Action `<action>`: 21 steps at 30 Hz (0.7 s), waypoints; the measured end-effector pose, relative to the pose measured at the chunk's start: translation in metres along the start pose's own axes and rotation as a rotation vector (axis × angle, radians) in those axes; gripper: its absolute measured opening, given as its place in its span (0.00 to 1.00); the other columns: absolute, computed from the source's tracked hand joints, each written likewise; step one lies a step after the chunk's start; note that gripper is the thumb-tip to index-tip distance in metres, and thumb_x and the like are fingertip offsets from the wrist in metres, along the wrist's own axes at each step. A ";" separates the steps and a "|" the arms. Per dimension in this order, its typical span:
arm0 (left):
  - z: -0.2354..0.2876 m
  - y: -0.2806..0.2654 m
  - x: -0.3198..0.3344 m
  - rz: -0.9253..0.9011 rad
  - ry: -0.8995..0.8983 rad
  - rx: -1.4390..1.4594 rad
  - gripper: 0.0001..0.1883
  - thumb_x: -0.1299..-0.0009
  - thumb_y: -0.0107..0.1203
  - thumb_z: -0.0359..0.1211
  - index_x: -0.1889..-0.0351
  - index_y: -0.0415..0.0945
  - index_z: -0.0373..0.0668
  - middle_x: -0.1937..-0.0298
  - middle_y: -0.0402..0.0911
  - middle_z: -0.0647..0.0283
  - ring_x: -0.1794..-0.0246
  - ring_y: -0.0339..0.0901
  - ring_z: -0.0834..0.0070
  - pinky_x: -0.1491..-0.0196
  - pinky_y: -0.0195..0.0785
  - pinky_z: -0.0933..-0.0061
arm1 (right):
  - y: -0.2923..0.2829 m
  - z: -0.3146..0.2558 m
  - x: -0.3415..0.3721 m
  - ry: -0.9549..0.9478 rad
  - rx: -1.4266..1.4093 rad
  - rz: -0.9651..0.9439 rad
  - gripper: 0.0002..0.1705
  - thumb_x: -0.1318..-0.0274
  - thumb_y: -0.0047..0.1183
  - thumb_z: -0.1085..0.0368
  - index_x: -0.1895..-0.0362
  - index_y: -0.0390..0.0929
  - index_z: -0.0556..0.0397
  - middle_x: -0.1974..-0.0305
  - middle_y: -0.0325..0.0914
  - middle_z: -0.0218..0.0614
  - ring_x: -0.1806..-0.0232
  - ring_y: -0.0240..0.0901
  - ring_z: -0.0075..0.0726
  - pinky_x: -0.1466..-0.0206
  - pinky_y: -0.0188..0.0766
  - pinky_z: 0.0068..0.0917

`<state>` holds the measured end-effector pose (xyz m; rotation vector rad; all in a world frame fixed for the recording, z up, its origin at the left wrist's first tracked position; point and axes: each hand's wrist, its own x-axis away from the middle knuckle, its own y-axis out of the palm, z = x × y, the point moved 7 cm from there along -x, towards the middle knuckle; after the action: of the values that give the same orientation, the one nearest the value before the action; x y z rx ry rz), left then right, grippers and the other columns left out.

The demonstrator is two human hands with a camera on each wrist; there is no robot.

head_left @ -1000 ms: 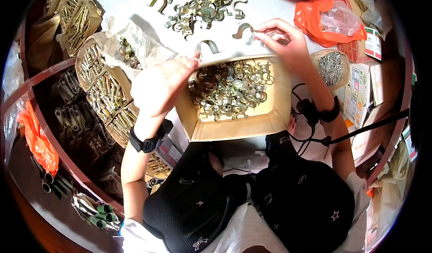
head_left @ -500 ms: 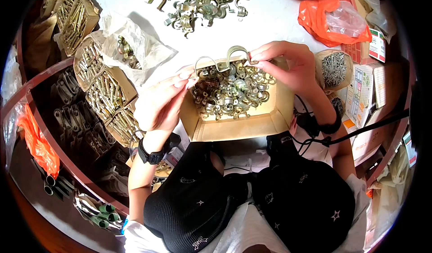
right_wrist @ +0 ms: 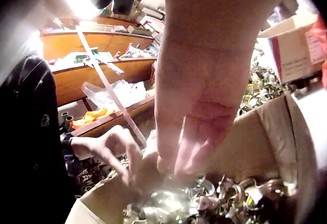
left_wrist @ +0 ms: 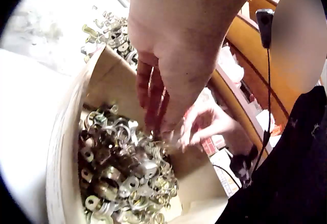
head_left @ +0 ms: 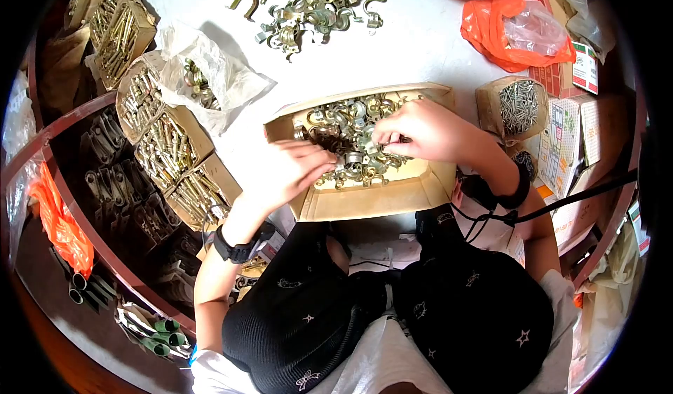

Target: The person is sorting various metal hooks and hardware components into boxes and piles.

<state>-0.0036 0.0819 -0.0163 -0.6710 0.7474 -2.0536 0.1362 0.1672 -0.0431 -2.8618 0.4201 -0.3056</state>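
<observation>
A cardboard box (head_left: 382, 201) sits in front of the lap, holding a heap of metal pipe clamps (head_left: 350, 124), curved straps with holed ends. My left hand (head_left: 287, 168) reaches over the box's left side, its fingers extended down to the clamps. In the left wrist view those fingers (left_wrist: 153, 98) point into the heap. From the right, my right hand (head_left: 424, 131) dips in with bent fingers, their tips among the clamps. Its fingers (right_wrist: 196, 147) hang over a blurred clamp in the right wrist view; I cannot tell whether they pinch one.
More clamps (head_left: 319, 15) lie loose on the white tabletop (head_left: 413, 43) beyond the box. At the left are a clear plastic bag (head_left: 210, 78) and cartons of bolts (head_left: 165, 141). An orange bag (head_left: 491, 33), a carton of screws (head_left: 519, 106) and a black cable (head_left: 575, 201) are at the right.
Each hand picked up a curved clamp behind the box, then held it above the heap half a second ago. Both hands have since come down into the box, and the raised clamps no longer show.
</observation>
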 end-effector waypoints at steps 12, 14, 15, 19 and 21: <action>-0.005 -0.074 -0.034 -0.095 -0.360 0.562 0.11 0.40 0.64 0.32 0.60 0.81 0.41 0.64 0.83 0.65 0.66 0.79 0.79 0.65 0.70 0.78 | -0.117 0.080 -0.064 0.111 0.984 0.439 0.24 0.49 0.55 0.45 0.67 0.73 0.56 0.73 0.78 0.44 0.68 0.78 0.49 0.63 0.73 0.43; -0.013 -0.118 -0.046 0.142 -0.149 0.599 0.11 0.39 0.63 0.31 0.58 0.81 0.44 0.64 0.83 0.67 0.67 0.77 0.85 0.67 0.67 0.82 | -0.111 0.083 -0.071 0.109 1.061 0.405 0.24 0.47 0.54 0.45 0.65 0.72 0.55 0.74 0.78 0.44 0.68 0.78 0.49 0.63 0.74 0.42; -0.019 -0.137 -0.055 0.203 -0.111 0.447 0.11 0.38 0.62 0.32 0.57 0.81 0.44 0.65 0.83 0.67 0.68 0.77 0.85 0.68 0.66 0.83 | -0.109 0.083 -0.073 0.108 1.069 0.367 0.23 0.46 0.53 0.46 0.63 0.72 0.54 0.73 0.78 0.43 0.68 0.78 0.48 0.64 0.74 0.40; -0.079 -0.131 -0.101 0.180 -0.306 -0.012 0.14 0.36 0.61 0.40 0.55 0.80 0.45 0.66 0.82 0.68 0.66 0.75 0.85 0.68 0.66 0.83 | -0.103 0.089 -0.080 0.060 1.097 0.303 0.23 0.46 0.52 0.46 0.63 0.73 0.54 0.72 0.78 0.43 0.69 0.78 0.48 0.66 0.74 0.40; -0.088 -0.107 -0.118 0.263 -0.112 -0.287 0.18 0.39 0.63 0.42 0.52 0.78 0.48 0.63 0.79 0.66 0.63 0.77 0.76 0.63 0.71 0.73 | -0.104 0.083 -0.078 0.030 1.088 0.308 0.22 0.45 0.52 0.45 0.67 0.75 0.54 0.75 0.77 0.42 0.69 0.78 0.47 0.66 0.73 0.39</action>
<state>-0.0585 0.2556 -0.0225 -0.7944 1.0184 -1.6726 0.1091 0.3047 -0.1089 -1.7111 0.4878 -0.3667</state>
